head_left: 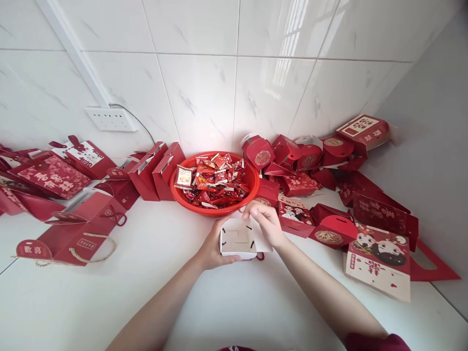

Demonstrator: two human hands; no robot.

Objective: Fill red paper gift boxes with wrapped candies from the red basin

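A small box (237, 236) with a white inside faces up at the centre, its flap raised on the right side. Nothing lies in it, and dark ribbon ends show at its inner corners. My left hand (215, 247) is wrapped round the box's left side, thumb along the front edge. My right hand (266, 223) has its fingers curled at the white flap (261, 240) on the right. Just behind the box stands a red basin (215, 212) full of red-wrapped sweets (219, 178).
Red gift boxes (84, 229) and bags stand at the left. More red boxes (331, 226) are piled at the right, beside a printed box (380, 263). A white power strip (111, 119) with a cable is on the tiled wall (197, 92).
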